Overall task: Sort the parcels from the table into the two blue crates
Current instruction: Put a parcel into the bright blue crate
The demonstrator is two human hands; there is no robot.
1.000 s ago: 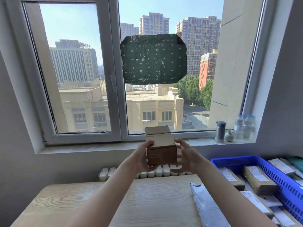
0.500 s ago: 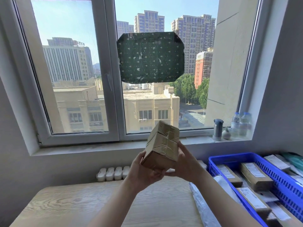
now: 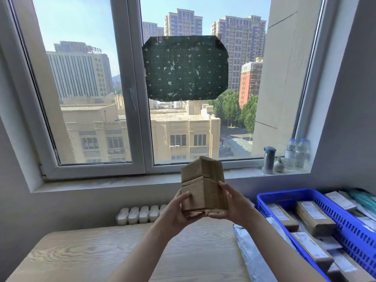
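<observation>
you've got the cardboard parcel (image 3: 203,188) up over the table (image 3: 81,255), left hand (image 3: 179,210) and right hand (image 3: 230,204) curled on its sides. looks light, stiff, dented; keep gripping low by the bottom corners.

The box (image 3: 203,186) is plain brown cardboard. The desk (image 3: 81,257) is pale wood with a wavy, darker grain. The crate (image 3: 345,226) is bright blue, its wall ribbed with rows of narrow slots. The parcels (image 3: 319,222) in it are brown with white printed labels. A bag (image 3: 252,255) on the desk is whitish grey. The sheet (image 3: 185,68) on the window is dark green, dotted with small white marks. The window frame (image 3: 134,88) and radiator (image 3: 140,214) are white, the wall (image 3: 61,210) grey. The flask (image 3: 268,161) is silver with a dark top.
</observation>
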